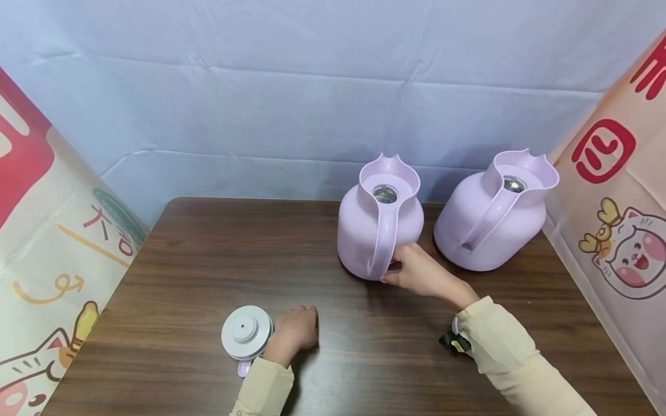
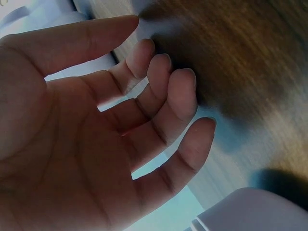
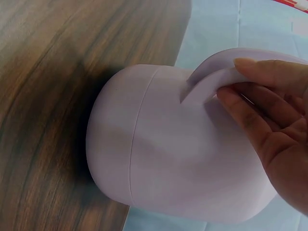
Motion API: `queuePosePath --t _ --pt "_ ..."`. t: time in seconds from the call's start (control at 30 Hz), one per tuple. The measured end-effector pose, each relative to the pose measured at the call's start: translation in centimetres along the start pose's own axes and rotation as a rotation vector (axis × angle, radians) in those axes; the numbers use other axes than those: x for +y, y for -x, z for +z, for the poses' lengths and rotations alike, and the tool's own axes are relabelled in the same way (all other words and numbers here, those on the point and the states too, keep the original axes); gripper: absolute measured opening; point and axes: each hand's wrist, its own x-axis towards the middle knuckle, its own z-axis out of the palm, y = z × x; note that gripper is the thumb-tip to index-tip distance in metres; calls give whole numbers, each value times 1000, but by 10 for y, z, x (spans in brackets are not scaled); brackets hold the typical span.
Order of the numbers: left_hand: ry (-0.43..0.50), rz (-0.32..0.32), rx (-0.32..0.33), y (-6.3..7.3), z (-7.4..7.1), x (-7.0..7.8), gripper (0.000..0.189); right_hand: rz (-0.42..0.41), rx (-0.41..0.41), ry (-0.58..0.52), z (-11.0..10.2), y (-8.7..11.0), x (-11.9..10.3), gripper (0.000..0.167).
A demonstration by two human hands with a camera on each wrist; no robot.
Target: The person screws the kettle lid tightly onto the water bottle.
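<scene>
A lilac thermos jug [image 1: 354, 231] with no lid on stands upright on the brown table, its spout toward the wall and its handle toward me. My right hand [image 1: 418, 268] pinches the lower part of that handle [image 3: 207, 86] between thumb and fingers. Down the neck, a shiny liner shows. My left hand [image 1: 296, 329] hovers or rests near the table; its loosely bent fingers [image 2: 183, 96] hold nothing. Just left of it lies a round white lid [image 1: 244, 334] with a small lilac tab.
A second lilac thermos jug [image 1: 484, 231], also lidless, stands to the right of the gripped one. The wood-grain table [image 1: 208, 254] ends at a pale blue cloth wall [image 1: 260, 115]. Printed cloths hang left [image 1: 57, 260] and right [image 1: 588, 248].
</scene>
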Motion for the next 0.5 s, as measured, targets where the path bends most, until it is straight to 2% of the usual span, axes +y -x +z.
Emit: queuePosePath --t 0.3,0.5 --pt "-2 10 22 1 0 -1 20 -39 -5 24 3 7 -5 20" --pt "-10 13 33 2 0 0 21 -34 -35 5 2 11 -8 23"
